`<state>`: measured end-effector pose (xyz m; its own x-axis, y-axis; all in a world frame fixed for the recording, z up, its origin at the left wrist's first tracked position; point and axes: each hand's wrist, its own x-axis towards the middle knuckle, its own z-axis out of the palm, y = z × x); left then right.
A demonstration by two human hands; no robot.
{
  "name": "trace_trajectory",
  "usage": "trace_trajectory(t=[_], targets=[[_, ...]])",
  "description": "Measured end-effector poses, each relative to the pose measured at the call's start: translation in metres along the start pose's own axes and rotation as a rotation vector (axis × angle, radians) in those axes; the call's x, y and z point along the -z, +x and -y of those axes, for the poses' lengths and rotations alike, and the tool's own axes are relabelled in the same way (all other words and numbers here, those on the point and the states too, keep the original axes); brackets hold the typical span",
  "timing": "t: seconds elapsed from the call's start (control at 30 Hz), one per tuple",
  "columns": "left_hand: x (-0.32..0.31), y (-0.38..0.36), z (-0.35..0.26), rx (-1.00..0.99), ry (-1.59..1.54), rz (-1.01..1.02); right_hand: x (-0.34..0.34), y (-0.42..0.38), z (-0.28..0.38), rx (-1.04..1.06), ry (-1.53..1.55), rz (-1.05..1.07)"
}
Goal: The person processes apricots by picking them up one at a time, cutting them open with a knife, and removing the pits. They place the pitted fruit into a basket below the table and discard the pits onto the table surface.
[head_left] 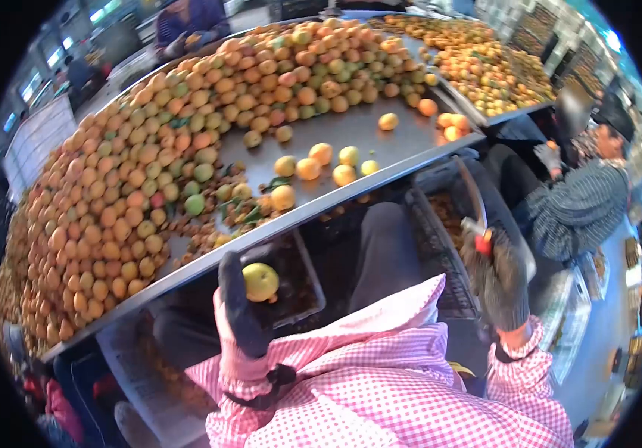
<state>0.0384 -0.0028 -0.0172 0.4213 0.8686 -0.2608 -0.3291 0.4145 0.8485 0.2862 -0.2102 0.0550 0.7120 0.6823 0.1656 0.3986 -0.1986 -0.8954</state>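
My left hand point(240, 310), in a dark glove, holds a round yellow-green fruit point(260, 282) against its palm side. The hand is upright, and the fingers behind the fruit are partly hidden. Below the fruit is a dark crate point(312, 287) with scraps in it. In a brown fuzzy glove, my right hand point(502, 280) is closed around the red handle of a knife point(475, 190). Its long curved blade points up and away from me, apart from the fruit.
A metal table point(313, 196) bears a large heap of orange and green fruit point(142, 157), with loose fruit and scraps near its front rim. Another fruit heap point(478, 63) lies beyond. A second crate point(448, 257) stands by my right knee. A co-worker point(586, 198) sits to the right.
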Motion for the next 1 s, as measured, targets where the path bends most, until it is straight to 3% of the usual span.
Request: trace_trajectory(t=[0.07, 0.13, 0.17, 0.2, 0.23, 0.3, 0.37, 0.4, 0.47, 0.67, 0.7, 0.73, 0.83, 1.0], targets=[[-0.014, -0.002, 0.008, -0.189, -0.128, -0.14, -0.041, -0.012, 0.036, -0.028, 0.323, 0.313], [-0.019, -0.014, -0.019, -0.022, -0.308, 0.178, -0.09, -0.014, 0.055, -0.352, 0.741, 0.348], [-0.026, -0.024, -0.021, -0.238, -0.229, 0.109, -0.105, -0.011, 0.056, -0.139, 0.649, 0.489], [-0.034, -0.03, -0.029, -0.299, 0.04, -0.047, -0.119, -0.008, 0.055, 0.075, 0.553, 0.617], [-0.025, -0.025, -0.025, -0.22, -0.03, -0.059, -0.126, -0.007, 0.064, 0.204, 0.353, 0.667], [-0.017, -0.021, -0.025, -0.148, -0.108, -0.089, -0.144, -0.016, 0.061, 0.21, 0.267, 0.705], [-0.018, -0.026, -0.029, -0.125, -0.12, -0.11, -0.154, -0.019, 0.06, 0.203, 0.217, 0.738], [-0.019, -0.023, -0.026, -0.199, -0.046, -0.197, -0.159, -0.02, 0.059, 0.218, 0.186, 0.684], [-0.017, -0.023, -0.025, -0.317, 0.081, -0.177, -0.167, -0.022, 0.056, 0.229, 0.155, 0.627], [-0.019, -0.022, -0.03, -0.323, 0.1, -0.216, -0.187, -0.022, 0.052, 0.509, -0.042, 0.373], [-0.023, -0.023, -0.039, -0.239, 0.06, -0.275, -0.188, -0.022, 0.053, 0.53, -0.098, 0.373], [-0.024, -0.02, -0.034, -0.401, -0.002, -0.249, -0.189, -0.023, 0.054, 0.526, -0.103, 0.376], [-0.02, -0.021, -0.043, -0.386, -0.01, -0.259, -0.198, -0.023, 0.057, 0.616, -0.136, 0.42], [-0.025, -0.011, -0.056, -0.535, 0.285, -0.566, -0.216, -0.019, 0.068, 0.521, -0.173, 0.524]])
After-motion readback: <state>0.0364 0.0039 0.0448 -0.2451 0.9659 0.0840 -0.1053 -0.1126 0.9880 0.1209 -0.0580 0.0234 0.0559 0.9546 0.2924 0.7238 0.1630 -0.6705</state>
